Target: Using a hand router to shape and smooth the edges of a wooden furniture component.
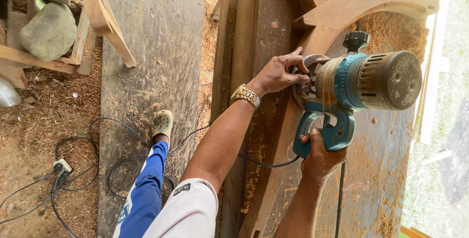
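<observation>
- Right of centre in the frame, a blue-bodied electric router (364, 79) with a dusty grey motor cap sits on a curved, carved wooden piece (342, 11) that lies across a workbench of dark planks (378, 169).
- Left hand (281, 72) lies spread over the router's round base plate, fingers (300, 65) open and pressed flat on its rim rather than wrapped round it; a gold-coloured wristwatch (245, 95) sits on that wrist.
- Right hand (320, 157), lower in the frame, is closed around the blue D-shaped handle (332, 130) below the motor body, thumb up along the handle's side.
- A black knob (356, 40) stands at the top edge of the router housing.
- Sawdust (398, 30) is heaped on the bench beside the carved piece and scattered down the planks.
- A black power cord (266, 162) leaves the handle and runs toward the lower left, looping over a grey board (146, 38) on the floor to a white plug block (62, 165).
- On that board stands a foot in a pale perforated clog (161, 123), below a blue trouser leg (146, 189).
- Upper left holds a grey stone (49, 30) among timber offcuts.
</observation>
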